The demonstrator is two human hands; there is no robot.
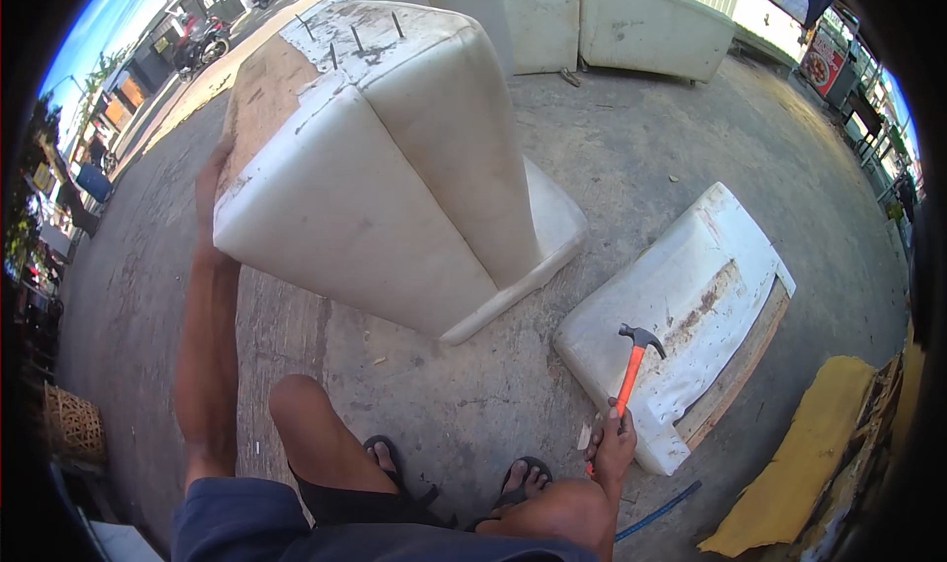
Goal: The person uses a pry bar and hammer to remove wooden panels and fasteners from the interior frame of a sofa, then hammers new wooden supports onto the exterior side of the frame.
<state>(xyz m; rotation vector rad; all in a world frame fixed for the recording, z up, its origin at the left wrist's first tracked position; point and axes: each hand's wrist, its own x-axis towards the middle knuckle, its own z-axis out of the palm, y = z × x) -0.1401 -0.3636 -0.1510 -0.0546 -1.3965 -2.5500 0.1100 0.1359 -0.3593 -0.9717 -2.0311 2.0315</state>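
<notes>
A large white upholstered sofa section [365, 187] stands tipped up in front of me, with several bolts or long nails sticking up from its top face. My left hand [211, 192] grips its left wooden edge; the fingertips are partly hidden. In my right hand [614, 446] is a claw hammer [630, 373] with an orange handle, closed in my fingers, its metal head pointing up. Beyond and below the hammer, a smaller white padded piece [641, 286] lies on the ground, stained and torn, with bare wood along its right edge.
More white sofa parts [646, 30] stand at the back. On the right lie a yellow sheet [804, 454] and a blue hose-like strip [659, 511]. A woven basket [74, 424] is at the far left; a motorcycle [204, 47] is parked farther off. Concrete ground [434, 399] stretches between them.
</notes>
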